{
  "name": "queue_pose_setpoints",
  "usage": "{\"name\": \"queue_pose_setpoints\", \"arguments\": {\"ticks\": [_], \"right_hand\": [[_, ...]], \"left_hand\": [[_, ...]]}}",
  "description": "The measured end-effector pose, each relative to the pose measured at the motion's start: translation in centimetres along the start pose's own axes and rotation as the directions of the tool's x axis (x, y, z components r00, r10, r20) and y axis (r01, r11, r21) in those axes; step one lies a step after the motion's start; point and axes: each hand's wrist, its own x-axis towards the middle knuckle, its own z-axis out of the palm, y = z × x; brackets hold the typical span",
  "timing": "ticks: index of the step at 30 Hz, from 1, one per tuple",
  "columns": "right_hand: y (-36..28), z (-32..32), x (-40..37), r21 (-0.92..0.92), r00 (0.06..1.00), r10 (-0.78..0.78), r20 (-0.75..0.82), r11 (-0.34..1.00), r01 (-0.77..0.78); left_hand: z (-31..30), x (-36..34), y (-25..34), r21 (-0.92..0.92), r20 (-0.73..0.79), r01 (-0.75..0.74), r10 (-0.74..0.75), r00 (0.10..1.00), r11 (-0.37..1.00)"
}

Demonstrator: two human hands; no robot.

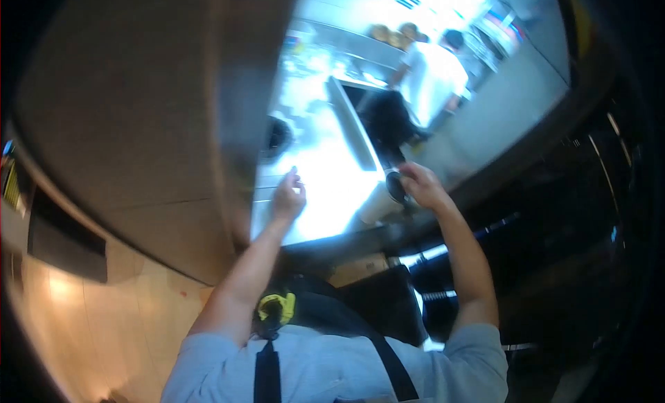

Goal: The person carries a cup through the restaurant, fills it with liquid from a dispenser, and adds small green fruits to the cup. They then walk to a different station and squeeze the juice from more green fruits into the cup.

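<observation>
My left hand [289,197] hovers over the glaring white counter [322,210], its fingers loosely bent and apart, with nothing visible in them. At the counter's right edge, my right hand [422,186] has its fingers closed at the rim of a pale, cup-like container [379,203]. This container leans over to the left, and its round dark mouth [395,186] faces my right fingers. Blur and strong glare hide what is inside it.
A dark round object [278,137] sits at the counter's left side. Beyond the counter's far edge, a person in white [433,81] stands near a dark bulky shape [389,119]. A wide brown panel [131,126] rises on my left; wooden flooring [118,313] shows below it.
</observation>
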Motion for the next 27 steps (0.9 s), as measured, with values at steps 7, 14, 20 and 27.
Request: {"name": "queue_pose_setpoints", "arguments": {"ticks": [7, 14, 20, 27], "right_hand": [[-0.7, -0.1, 0.0, -0.132, 0.999, 0.035, -0.01, 0.991, -0.036], [-0.4, -0.3, -0.4, -0.259, 0.996, -0.086, -0.017, 0.963, 0.079], [-0.4, 0.3, 0.1, -0.317, 0.993, -0.108, -0.056, 0.945, 0.085], [-0.2, 1.0, 0.6, -0.31, 0.99, -0.037, -0.137, 0.951, -0.007]], "left_hand": [[-0.9, -0.1, 0.9, -0.002, 0.004, -0.049, 0.049, 0.999, 0.999], [-0.6, -0.1, 0.4, 0.051, -0.022, -0.074, 0.075, 0.997, 0.996], [-1.1, -0.2, 1.2, 0.005, 0.003, -0.017, 0.017, 1.0, 1.0], [-1.1, -0.2, 1.3, -0.009, 0.003, 0.002, -0.002, 1.0, 1.0]]}}
